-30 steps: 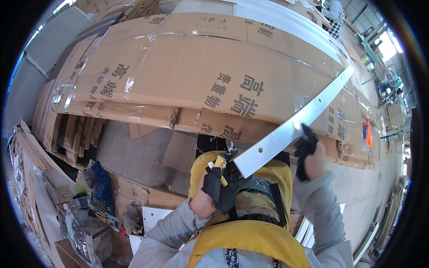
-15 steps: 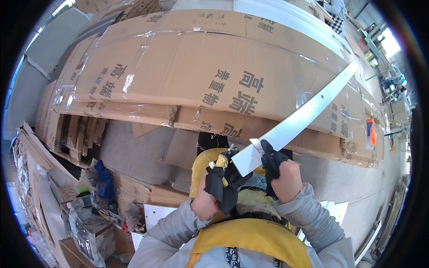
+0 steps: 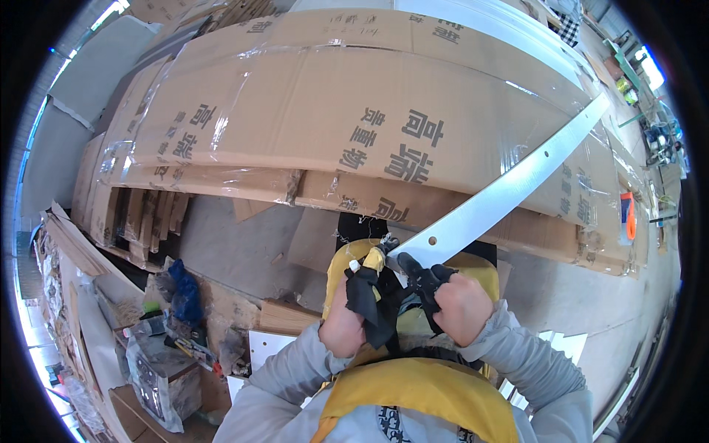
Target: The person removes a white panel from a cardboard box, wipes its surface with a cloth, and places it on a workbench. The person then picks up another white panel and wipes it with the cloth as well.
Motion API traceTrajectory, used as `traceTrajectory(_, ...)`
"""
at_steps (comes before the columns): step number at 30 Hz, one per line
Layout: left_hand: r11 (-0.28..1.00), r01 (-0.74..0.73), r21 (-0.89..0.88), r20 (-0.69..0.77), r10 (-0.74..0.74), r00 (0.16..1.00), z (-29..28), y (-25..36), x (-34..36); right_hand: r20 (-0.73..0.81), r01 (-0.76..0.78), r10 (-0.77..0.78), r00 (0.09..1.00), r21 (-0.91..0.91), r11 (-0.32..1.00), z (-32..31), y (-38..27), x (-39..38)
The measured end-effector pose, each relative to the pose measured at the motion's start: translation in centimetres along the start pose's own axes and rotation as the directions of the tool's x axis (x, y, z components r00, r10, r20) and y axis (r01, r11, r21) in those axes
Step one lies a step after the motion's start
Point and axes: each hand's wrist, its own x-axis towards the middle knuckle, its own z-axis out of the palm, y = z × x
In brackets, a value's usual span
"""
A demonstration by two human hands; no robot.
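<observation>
The white strip [image 3: 509,181] is positioned diagonally, with its near end between the hands and its far end at the right side of the scene, beyond the near edge of the carton stack [image 3: 295,111]. A hole [image 3: 433,241] is located close to the near end. Whether the far portion is supported by the cartons cannot be determined. The near end is apparently pinched by the left hand [image 3: 363,292], the fingers of which are partly covered in black and yellow material. The right hand [image 3: 443,292], also partly covered in black, is curled, with its fingertips against the near end; whether the strip is gripped by it cannot be confirmed. One second earlier, the right hand was positioned well to the right; it has since been brought in beside the left. Handling is thereby judged to be concentrated at the near end, with the remaining length unheld. Yellow fabric [image 3: 413,384] is worn nearest the camera. An orange object [image 3: 628,218] is located at the right end of the stack, and a blue bag [image 3: 185,292] at the near left.
</observation>
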Motion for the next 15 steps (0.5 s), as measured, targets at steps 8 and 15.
traceTrajectory(8,0.992,-0.04,-0.121,0.029,0.043,0.999,-0.8,0.0,1.4,0.236,0.177,-0.172,0.956,-0.003,0.984,-1.1,3.1,-0.8)
traceTrajectory(15,0.955,-0.235,0.178,-0.016,0.242,0.97,0.8,0.7,0.6,-0.365,-0.21,0.542,0.757,0.65,0.731,-6.7,13.2,-1.5)
